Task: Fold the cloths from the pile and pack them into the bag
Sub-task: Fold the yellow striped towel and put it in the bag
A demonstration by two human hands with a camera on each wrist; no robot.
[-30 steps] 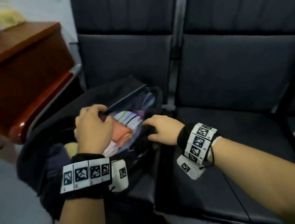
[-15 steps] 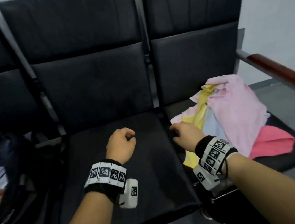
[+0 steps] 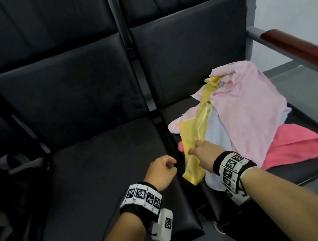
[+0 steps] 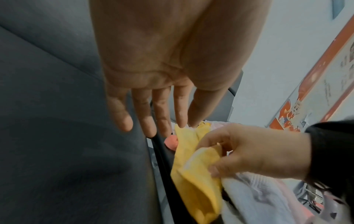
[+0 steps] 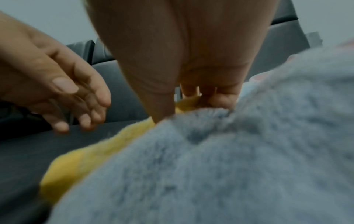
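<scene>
From the left wrist view alone, the right hand [image 4: 254, 153] visibly pinches the crumpled yellow cloth [image 4: 193, 174], while the left hand [image 4: 162, 63] hovers with straight, empty fingers.

No text is legible; the wall poster [image 4: 314, 84] (orange-bordered) seems printed, too blurred to read.

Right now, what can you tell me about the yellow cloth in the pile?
The yellow cloth looks soft and thin, with a pale stripe along its length. It lies crumpled and unfolded as a long strip at the pile's left edge on the right-hand black seat, its near end hanging over the seat's front edge. Pink and pale blue cloths overlap its right side. The right hand pinches it near the middle; the left hand hovers beside it without touching.
</scene>
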